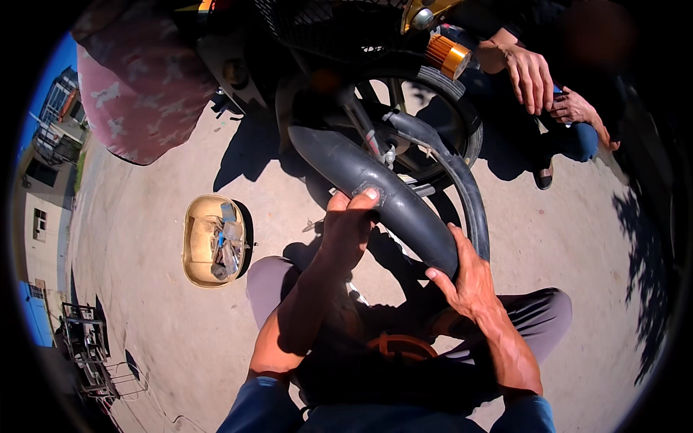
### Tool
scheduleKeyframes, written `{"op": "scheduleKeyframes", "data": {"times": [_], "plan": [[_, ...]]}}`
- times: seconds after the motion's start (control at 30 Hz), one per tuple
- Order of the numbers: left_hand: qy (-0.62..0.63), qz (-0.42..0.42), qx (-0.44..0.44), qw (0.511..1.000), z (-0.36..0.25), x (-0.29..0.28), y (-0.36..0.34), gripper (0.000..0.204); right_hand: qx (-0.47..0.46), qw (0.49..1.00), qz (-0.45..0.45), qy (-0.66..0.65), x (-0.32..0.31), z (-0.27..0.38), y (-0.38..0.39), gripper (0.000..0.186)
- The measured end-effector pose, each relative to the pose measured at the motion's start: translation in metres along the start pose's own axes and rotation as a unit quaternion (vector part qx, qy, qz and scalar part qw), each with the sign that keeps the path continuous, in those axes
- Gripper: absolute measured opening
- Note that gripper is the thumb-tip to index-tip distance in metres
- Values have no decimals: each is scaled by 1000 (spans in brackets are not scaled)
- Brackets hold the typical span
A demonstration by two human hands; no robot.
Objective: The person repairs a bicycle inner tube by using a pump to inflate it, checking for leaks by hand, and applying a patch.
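Observation:
A swollen black inner tube [336,160] stretches across the middle, its thinner part curving round on the right. My left hand [350,224] grips the tube's near side, the thumb laid on top beside a rough, scuffed-looking spot [381,186]. Part of that spot is under the thumb, and the other fingers are mostly hidden. Lower right, my right hand [471,285] is wrapped round the tube's bend, with the thumb on the near side and fingers on the far side. Behind the tube stands a motorcycle wheel [473,130] with a black tyre.
A tan, rounded box [189,249] of small tools and scraps sits on the concrete to the left. An orange round container [404,345] is between my legs. Another person's hands [530,78] are at upper right. Pink patterned cloth [148,94] is at upper left.

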State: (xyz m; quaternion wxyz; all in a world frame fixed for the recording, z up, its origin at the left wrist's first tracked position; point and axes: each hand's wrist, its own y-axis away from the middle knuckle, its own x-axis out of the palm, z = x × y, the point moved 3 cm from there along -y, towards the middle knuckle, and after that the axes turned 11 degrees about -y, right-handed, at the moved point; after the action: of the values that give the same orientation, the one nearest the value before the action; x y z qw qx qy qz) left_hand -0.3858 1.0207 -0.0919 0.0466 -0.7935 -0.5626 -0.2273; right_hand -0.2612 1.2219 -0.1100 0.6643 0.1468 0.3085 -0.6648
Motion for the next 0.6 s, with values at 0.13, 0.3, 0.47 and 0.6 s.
{"op": "scheduleKeyframes", "data": {"times": [0.13,0.3,0.47,0.6], "plan": [[25,17,53,998,7,3,-12,33,23,1000,3,4,-1,-5,-3,80],[52,52,36,997,13,-1,-19,38,36,999,-5,-13,-2,-15,-6,80],[67,61,59,994,17,-7,-19,40,43,999,-2,-27,-4,-11,-5,81],[70,60,72,993,15,-9,-17,42,35,999,2,-20,-3,-8,-8,82]]}}
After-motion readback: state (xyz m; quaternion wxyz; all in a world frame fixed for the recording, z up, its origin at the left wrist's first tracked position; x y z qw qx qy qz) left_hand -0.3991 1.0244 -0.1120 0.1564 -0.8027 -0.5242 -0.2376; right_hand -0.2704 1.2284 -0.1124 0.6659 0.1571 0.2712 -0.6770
